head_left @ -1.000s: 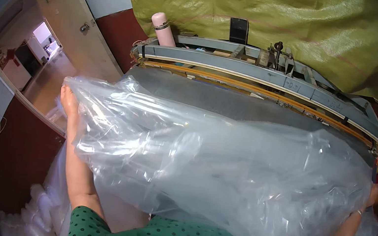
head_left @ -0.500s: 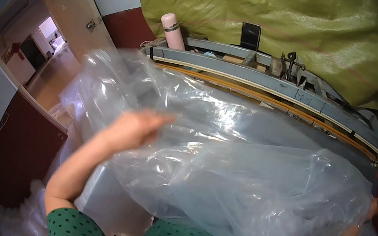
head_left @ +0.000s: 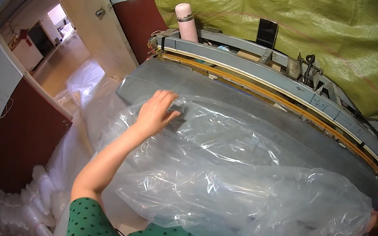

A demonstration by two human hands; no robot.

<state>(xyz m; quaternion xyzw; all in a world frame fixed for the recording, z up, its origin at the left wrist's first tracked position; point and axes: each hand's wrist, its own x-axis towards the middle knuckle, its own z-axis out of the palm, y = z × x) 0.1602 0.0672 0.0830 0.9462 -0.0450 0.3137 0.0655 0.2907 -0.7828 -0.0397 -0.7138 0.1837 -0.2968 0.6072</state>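
A large sheet of clear plastic film (head_left: 236, 191) lies wrinkled over a grey worktop (head_left: 205, 83) and hangs toward my body. My left hand (head_left: 156, 112) is over the film's left part, fingers raised and thumb spread, with nothing held. At the far right, my right hand (head_left: 371, 222) grips the film's edge; the film and the picture's rim partly hide its fingers. Behind the worktop runs a long grey metal beam (head_left: 257, 67), with an orange strip (head_left: 235, 81) along its near side.
Behind the beam stand a pink thermos bottle (head_left: 187, 23), a black phone-like slab (head_left: 266, 33) and a metal clamp (head_left: 309, 68). A yellow-green woven sheet (head_left: 315, 19) hangs at the back. Bundled clear plastic (head_left: 29, 206) lies at lower left, near an open door (head_left: 87, 6).
The film's left part has come down and toward me, baring the worktop's far strip. My left hand has risen slightly and opened its fingers. My right hand stays at the right edge.
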